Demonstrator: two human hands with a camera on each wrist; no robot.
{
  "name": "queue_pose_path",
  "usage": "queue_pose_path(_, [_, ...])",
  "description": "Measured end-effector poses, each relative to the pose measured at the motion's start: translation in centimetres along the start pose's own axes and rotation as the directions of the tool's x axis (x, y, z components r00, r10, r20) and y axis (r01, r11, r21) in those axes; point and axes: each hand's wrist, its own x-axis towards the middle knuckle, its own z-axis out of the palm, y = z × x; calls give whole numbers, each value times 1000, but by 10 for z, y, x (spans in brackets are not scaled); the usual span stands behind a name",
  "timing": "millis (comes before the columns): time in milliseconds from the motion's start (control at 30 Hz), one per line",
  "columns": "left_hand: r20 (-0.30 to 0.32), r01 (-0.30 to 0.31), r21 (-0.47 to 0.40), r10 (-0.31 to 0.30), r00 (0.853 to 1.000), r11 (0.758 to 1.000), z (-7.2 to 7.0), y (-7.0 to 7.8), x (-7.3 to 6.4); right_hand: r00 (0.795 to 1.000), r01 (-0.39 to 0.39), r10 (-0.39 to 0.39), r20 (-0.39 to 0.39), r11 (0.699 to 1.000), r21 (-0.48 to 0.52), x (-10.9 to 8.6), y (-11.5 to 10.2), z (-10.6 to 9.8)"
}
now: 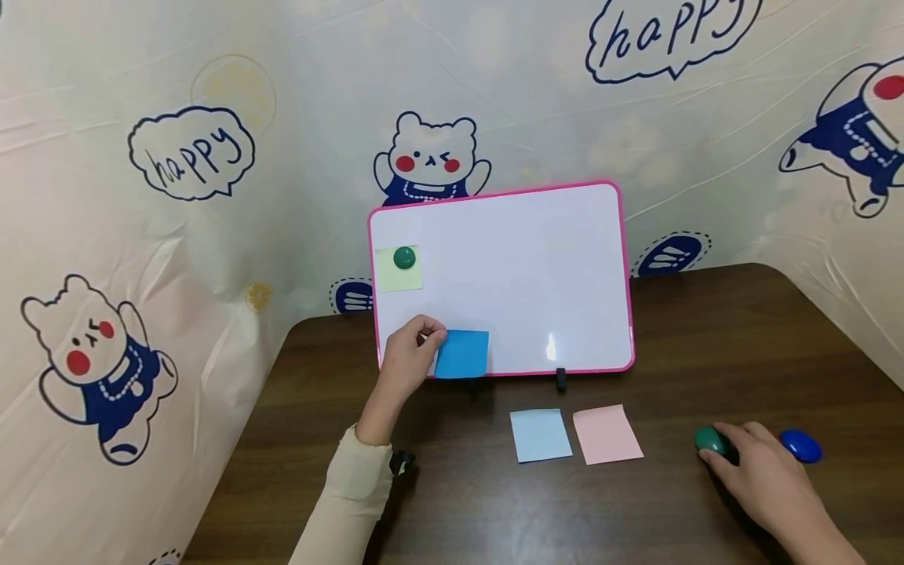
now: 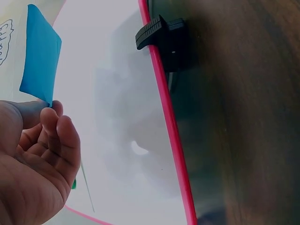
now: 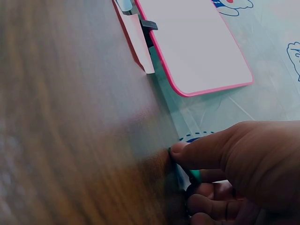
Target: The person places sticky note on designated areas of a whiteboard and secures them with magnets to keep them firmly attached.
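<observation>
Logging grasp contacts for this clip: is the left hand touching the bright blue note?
Touching. The left wrist view shows the left hand pinching the bright blue note at one corner.

Pinching with the left hand (image 1: pixel 410 357) left of the frame's middle; curling the right hand (image 1: pixel 766 475) at lower right.

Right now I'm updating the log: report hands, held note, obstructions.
Left hand pinching square bright-blue paper note. Note in front of pink-framed rectangular whiteboard. Right hand gripping glossy round green magnet. No obstruction visible.
</observation>
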Motion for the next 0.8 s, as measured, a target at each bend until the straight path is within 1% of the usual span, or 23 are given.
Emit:
queue_pose_path(200, [-4,0,16,0,1000,1000,0,1,6,1000,6,-6,3,1000,4,-1,0,-1])
queue_pose_path(600, [-74,-28,-14,27,997,999,-3,12,19,1000,4,-4,-11,1000,9,-1,2,0])
queue_pose_path(800, [-90,-15,-20,14,996,1000,-3,16,24,1000,-4,4,3,1000,8,1,3,0])
